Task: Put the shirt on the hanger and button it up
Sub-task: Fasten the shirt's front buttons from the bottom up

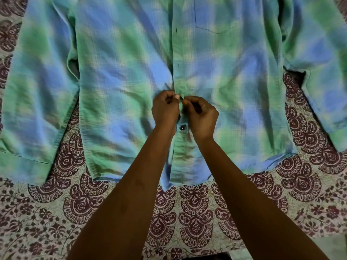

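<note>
The plaid shirt (120, 76) lies spread front-up on a bed covered by a patterned bedsheet (197, 209). Its long axis runs away from the person: the hem (187, 179) lies nearest the person, and the collar end points to the far side, beyond the top edge of the view. Both sleeves lie out to the sides, roughly parallel to the body of the garment. No hanger is visible.

The fabric appears light, thin and soft. It wrinkles readily and bunches around the fingers, so it is likely to slide and fold rather than hold a shape. It is judged non-fragile, but each pull will probably shift the panels on the sheet.

The placket (177, 53) runs down the centre line along the same axis. Small dark buttonholes (178, 66) show on it above the hands. The best holding point is judged to be the placket edge on either side of a buttonhole, with cloth pinched close to the button.

The left hand (165, 107) has a narrow grip, pinching the placket fabric at mid-length. The right hand (201, 115) has a matching narrow grip, pinching the opposite edge. The fingertips nearly meet around a small dark button (181, 98).

A lower button (182, 127) sits between the wrists and looks fastened.
</note>
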